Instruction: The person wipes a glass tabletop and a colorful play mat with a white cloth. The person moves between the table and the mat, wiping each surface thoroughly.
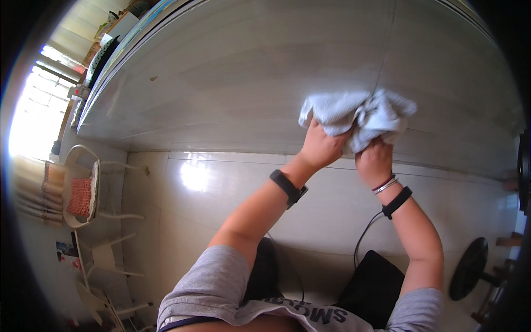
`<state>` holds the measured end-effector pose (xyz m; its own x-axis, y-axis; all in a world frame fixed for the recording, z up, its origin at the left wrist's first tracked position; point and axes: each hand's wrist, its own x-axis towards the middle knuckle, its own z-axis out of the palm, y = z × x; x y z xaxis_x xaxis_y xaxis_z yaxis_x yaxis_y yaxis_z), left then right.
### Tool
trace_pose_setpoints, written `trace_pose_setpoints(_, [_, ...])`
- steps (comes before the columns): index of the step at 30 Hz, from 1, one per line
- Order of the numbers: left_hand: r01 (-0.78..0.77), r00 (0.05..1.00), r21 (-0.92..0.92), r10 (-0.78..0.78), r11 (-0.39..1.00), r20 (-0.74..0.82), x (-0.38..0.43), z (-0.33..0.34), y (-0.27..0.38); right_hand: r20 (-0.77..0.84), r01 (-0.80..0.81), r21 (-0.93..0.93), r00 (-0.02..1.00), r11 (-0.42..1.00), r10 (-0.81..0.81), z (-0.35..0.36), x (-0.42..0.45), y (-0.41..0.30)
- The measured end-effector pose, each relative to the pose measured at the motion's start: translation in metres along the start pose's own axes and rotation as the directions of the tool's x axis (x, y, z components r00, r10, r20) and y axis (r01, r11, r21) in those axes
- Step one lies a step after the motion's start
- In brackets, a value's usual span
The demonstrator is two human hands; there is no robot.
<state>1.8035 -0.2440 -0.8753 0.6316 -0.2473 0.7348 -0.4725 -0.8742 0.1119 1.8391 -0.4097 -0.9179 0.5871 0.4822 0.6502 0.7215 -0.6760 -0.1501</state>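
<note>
A crumpled, damp-looking white cloth (pixel 340 108) is bunched in both hands in front of a broad grey panel (pixel 232 83), close to its lower edge. My left hand (pixel 325 143) grips the cloth's left part, its fingertips hidden in the folds. Just to the right, my right hand (pixel 374 159) holds the lower right part, fingers curled into the fabric. Black bands are around both wrists, and thin bracelets circle the right one. A small brown mark (pixel 154 78) shows on the panel at the upper left.
Pale floor tiles (pixel 215 199) lie below the panel. White chairs (pixel 103 249) stand at the left, one with an orange cushion (pixel 79 197). A round black object (pixel 468 269) is at the lower right. A cable (pixel 360 240) hangs from the right wristband.
</note>
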Motion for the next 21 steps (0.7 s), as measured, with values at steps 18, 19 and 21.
trace_pose_setpoints(18, [0.301,0.912,0.049,-0.273,0.952,-0.307,0.038,-0.055,-0.024,-0.47,0.12,0.273,0.882,0.954,0.024,-0.039,0.122,-0.065])
trace_pose_setpoints(19, [0.318,0.919,0.05,-0.296,0.947,-0.261,0.029,-0.048,-0.023,-0.424,0.089,0.252,0.905,0.964,0.027,-0.03,0.11,-0.064])
trace_pose_setpoints(21, [0.245,0.958,0.084,-0.228,0.966,-0.175,0.01,-0.039,-0.029,-0.331,0.041,0.195,0.943,0.98,0.026,-0.016,0.088,-0.056])
